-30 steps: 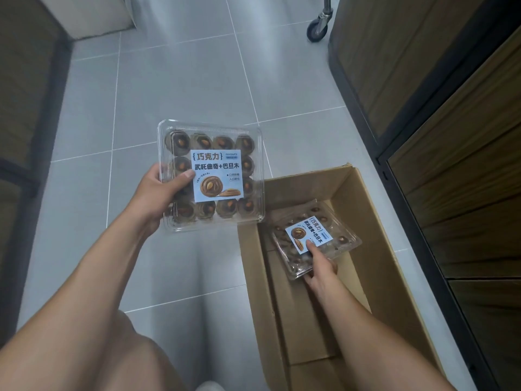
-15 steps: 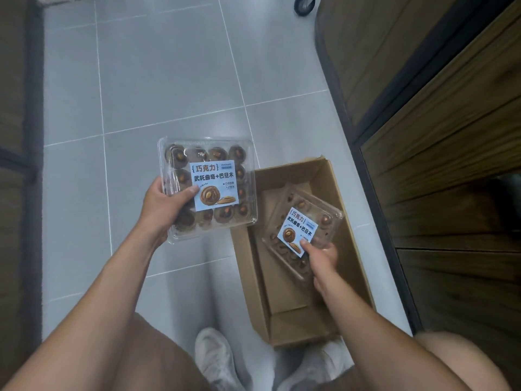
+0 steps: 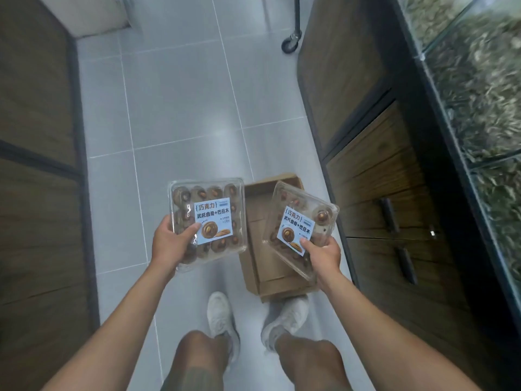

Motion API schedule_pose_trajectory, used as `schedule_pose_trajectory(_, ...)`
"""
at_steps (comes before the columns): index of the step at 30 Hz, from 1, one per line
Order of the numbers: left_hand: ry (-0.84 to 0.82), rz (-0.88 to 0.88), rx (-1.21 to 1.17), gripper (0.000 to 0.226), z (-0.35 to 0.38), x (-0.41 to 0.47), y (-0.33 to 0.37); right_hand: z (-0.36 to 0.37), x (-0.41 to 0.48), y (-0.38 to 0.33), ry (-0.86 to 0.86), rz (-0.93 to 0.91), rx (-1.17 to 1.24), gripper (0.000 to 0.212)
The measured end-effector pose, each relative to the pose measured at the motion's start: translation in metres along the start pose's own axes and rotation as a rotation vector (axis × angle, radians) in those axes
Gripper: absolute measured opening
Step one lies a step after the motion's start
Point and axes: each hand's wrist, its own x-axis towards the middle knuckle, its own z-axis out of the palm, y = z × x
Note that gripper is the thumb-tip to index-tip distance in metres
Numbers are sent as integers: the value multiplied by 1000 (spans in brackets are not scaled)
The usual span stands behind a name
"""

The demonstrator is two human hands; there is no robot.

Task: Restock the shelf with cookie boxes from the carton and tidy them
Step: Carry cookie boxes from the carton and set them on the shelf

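Much of the carton point(image 3: 259, 249) is hidden from me behind the right cookie box point(image 3: 298, 221), and the bins point(image 3: 479, 80) at upper right are blurred. My left grip point(image 3: 172, 244) holds the left cookie box point(image 3: 208, 218) nearly flat, thumb on its label. My right grip point(image 3: 324, 253) pinches the right box's near edge, tilted above the carton.

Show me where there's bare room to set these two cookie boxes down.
Widest free patch: the tiled floor ahead, between the left wooden panel and the right cabinet, short of the caster wheel. Crowded: around the carton and shoes.
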Motion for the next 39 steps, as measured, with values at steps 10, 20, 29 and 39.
schedule_pose_trajectory(10, -100, 95, 79, 30, -101, -74, 99, -61, -167, -97, -44, -190, 26, 38)
schedule_pose_trajectory(20, -314, 287, 28, 37, -142, -121, 170, -124, -293, -105, 87, -359, 302, 41)
schedule_pose_trajectory(29, -561, 432, 29, 34, -98, -185, 211, -214, -356, -67, 282, -484, 560, 40)
schedule_pose_trajectory(39, -790, 547, 51, 30, -4, -291, 220, -338, -419, 13, 459, -528, 774, 51)
